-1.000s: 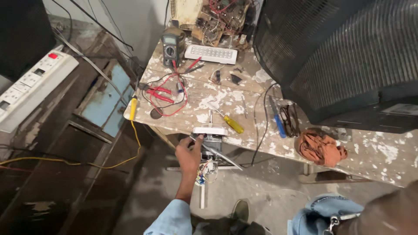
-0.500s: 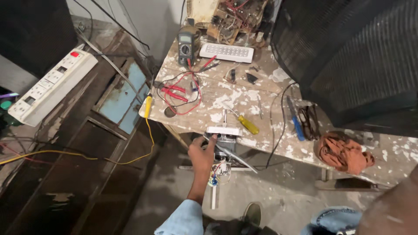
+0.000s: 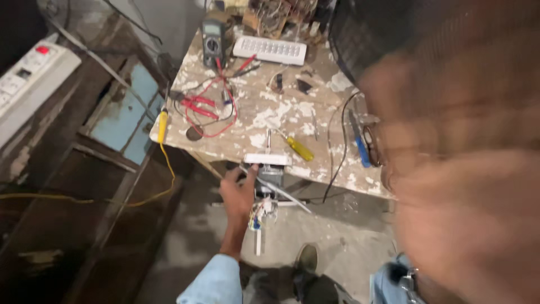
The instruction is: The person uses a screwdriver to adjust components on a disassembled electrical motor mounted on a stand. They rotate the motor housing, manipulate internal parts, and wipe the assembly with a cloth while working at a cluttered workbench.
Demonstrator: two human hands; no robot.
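Observation:
My left hand point(image 3: 239, 191) reaches forward in a light blue sleeve and grips a small motor unit point(image 3: 271, 175) at the near edge of the paint-stained table point(image 3: 264, 115). The unit has a white plate point(image 3: 267, 159) on top and a bundle of coloured wires point(image 3: 261, 211) hanging below. A yellow-handled screwdriver point(image 3: 298, 149) lies on the table just behind it. A big blurred shape point(image 3: 467, 186), close to the camera, fills the right side; it seems to be my right hand or arm, and its fingers cannot be made out.
On the table are a multimeter point(image 3: 214, 35) with red leads point(image 3: 205, 107), a white LED panel point(image 3: 270, 49), a blue tool point(image 3: 357, 141) and a yellow-handled tool point(image 3: 162, 125) at the left edge. A white power strip point(image 3: 28, 84) lies far left. A black fan grille point(image 3: 360, 34) stands behind.
A blurred shape has risen close to the camera and now covers the right side, hiding the fan and the rag. My left hand stays on the motor unit.

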